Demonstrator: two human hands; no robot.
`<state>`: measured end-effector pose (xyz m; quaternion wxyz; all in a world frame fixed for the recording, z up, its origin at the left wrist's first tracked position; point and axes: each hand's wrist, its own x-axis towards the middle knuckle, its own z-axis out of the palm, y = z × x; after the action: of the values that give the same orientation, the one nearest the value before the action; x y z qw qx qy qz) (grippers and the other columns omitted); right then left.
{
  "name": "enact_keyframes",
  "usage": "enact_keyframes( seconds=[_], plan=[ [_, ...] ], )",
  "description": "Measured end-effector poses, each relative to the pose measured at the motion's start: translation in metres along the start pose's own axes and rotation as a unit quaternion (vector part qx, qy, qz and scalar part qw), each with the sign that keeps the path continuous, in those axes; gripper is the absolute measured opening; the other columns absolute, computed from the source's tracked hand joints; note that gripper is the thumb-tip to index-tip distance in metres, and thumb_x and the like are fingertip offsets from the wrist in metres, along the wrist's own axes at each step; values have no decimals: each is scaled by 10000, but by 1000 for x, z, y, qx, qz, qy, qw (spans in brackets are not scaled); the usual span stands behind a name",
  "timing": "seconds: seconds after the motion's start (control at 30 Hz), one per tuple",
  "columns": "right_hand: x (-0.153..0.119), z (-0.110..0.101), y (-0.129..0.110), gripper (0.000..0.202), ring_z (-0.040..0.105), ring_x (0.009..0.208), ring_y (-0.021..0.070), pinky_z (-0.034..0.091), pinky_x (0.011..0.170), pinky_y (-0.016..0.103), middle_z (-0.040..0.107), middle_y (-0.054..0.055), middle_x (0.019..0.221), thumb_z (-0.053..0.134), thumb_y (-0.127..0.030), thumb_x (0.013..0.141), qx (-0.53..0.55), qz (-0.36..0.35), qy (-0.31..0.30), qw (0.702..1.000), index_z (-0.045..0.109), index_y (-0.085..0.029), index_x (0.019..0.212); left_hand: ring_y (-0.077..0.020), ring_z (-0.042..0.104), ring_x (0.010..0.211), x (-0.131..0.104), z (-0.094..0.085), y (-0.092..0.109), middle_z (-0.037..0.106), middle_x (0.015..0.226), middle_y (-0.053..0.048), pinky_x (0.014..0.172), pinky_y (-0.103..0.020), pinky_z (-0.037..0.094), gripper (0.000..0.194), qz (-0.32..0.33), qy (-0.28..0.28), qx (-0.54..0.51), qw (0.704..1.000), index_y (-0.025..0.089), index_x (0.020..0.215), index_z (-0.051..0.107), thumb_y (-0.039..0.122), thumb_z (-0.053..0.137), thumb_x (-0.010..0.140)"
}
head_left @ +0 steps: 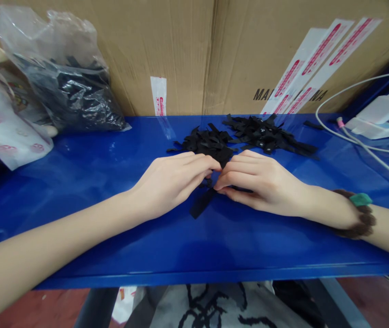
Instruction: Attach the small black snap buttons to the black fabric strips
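Left arm: reaches in from the lower left, forearm slanting forward and inward, wrist nearly straight.
Left hand: the left hand [177, 177] is palm down, fingers bent, its tips close to those of the other hand; the grip is curled nearly together, but its inner side is hidden, so I cannot tell whether it is clamped on anything.
Right arm: comes in from the right edge, wearing a fuzzy brown wristband [355, 214] with a green piece.
Right hand: the right hand [261, 180] is palm down, knuckles raised, thumb tucked under; the grip is pinched together on one end of a black strip [201, 203].
Black strip: slants from the right grip toward the wearer, its free end below both hands.
Left pile: a heap of black pieces [208, 139] just beyond the two grips.
Right pile: more black pieces with small white marks [262, 134], beyond the right grip.
Tabletop: the blue tabletop [119, 250] lies under both grips.
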<state>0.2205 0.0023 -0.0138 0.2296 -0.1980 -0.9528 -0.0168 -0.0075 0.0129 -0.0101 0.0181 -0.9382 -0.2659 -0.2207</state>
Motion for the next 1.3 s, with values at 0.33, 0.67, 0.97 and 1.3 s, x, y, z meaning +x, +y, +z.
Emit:
enact_keyframes(
  seconds=[0.33,0.67,0.97,1.3],
  plan=[
    [-1,-1,1,175,593,807,148,401,736,309,671,45,864,456,-223,965,-19,5,12,1000,621,-164,955,-51,644,676,0,-3,5,709,825,104,588,-153,404,73,-71,3,-67,995,234,934,611,257,542,934],
    [0,-2,-1,166,602,802,140,410,724,304,672,42,869,461,-229,968,-22,8,25,999,611,-166,936,-48,514,626,3,-1,5,610,793,56,573,-170,354,56,-71,-9,-128,989,204,878,625,189,576,902],
    [0,-2,-2,136,588,761,142,411,707,302,662,33,824,458,-228,968,-40,16,38,998,583,-178,947,-62,509,631,4,1,3,622,759,48,584,-189,358,78,-72,-17,-143,987,198,859,657,224,592,894],
    [1,-1,-1,149,589,761,147,412,713,301,658,41,828,459,-210,960,-39,15,31,999,599,-160,943,-91,620,789,5,0,4,694,879,23,709,-198,440,133,-47,-24,-155,986,187,876,674,193,546,914]
  ],
)
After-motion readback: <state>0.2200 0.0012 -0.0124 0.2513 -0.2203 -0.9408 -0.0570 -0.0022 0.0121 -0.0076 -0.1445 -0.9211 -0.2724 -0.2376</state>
